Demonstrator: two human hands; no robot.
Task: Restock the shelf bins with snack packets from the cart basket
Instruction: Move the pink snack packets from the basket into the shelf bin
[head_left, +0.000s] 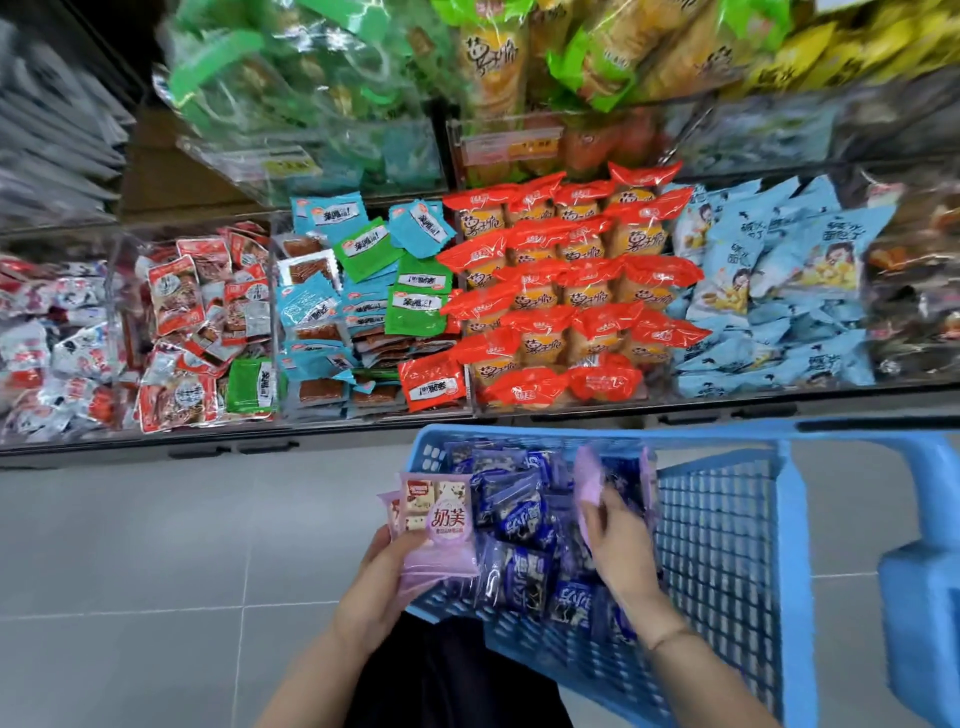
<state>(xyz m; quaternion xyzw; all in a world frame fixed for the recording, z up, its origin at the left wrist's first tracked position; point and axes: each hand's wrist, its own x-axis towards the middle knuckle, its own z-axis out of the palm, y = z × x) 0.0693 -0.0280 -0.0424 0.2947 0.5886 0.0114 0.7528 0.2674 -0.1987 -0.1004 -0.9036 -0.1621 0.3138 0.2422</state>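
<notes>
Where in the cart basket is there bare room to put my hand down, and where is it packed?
The blue basket is bare on its right side, between the right hand and the right wall. The left half is crowded with dark blue packets; the left hand holds pink packets over the left rim.

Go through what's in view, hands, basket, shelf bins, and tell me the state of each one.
left hand: holding a stack of pink packets
right hand: in the basket, gripping a pink packet
blue cart basket: partly filled with dark blue packets
red-packet bin: full
light blue packet bin: full
</notes>
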